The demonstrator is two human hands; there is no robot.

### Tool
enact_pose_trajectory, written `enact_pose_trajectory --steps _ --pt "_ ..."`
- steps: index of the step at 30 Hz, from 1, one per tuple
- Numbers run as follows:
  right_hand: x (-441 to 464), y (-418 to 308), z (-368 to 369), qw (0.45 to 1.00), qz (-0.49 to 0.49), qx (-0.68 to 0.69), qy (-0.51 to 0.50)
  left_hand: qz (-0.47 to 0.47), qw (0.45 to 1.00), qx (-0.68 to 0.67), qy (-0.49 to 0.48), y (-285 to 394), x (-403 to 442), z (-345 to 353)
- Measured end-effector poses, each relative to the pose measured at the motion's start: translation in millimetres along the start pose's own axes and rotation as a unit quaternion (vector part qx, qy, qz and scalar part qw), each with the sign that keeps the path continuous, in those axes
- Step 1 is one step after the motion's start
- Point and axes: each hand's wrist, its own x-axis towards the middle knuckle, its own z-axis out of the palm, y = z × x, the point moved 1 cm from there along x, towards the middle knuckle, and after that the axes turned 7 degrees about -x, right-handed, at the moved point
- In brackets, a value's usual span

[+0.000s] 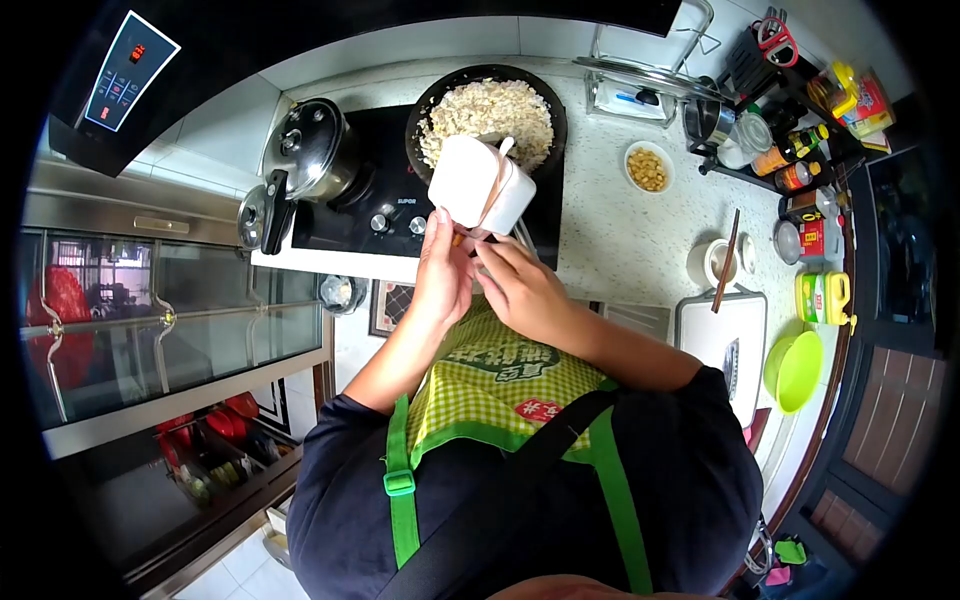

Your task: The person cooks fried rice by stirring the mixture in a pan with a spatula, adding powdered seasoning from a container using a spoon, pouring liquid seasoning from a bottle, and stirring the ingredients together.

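Note:
A white seasoning box (512, 203) with its flap lid (462, 182) raised is held in front of the wok, and a small white spoon handle (506, 147) sticks up from it. My left hand (442, 280) is closed at the near side of the box, its fingertips by the lid. My right hand (525, 290) has bent fingers against the lower edge of the box. Something small and orange shows between the hands, too hidden to name. Behind the box, the black wok (560, 130) on the cooktop (385, 215) holds fried rice (490, 110).
A pressure cooker (310, 150) stands left of the wok. On the right counter are a bowl of yellowish pieces (648, 167), a white pot (705, 263), chopsticks (727, 260), a cutting board (700, 330) and a green basin (795, 370). Bottles (800, 150) line the wall.

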Motion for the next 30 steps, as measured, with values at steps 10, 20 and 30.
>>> enact_pose_trajectory --steps 10,20,30 --pt "2.7 24.1 -77.8 0.992 0.114 0.014 0.045 0.043 0.995 0.085 -0.020 10.2 -3.0 -14.5" --pt "18.6 27.5 -64.6 0.959 0.208 0.187 0.046 0.021 0.992 0.108 -0.061 -3.5 -6.0 -29.3" --pt "17.4 47.5 -53.0 0.958 0.218 0.184 0.024 -0.004 0.998 0.056 -0.035 -23.5 0.7 -53.8"
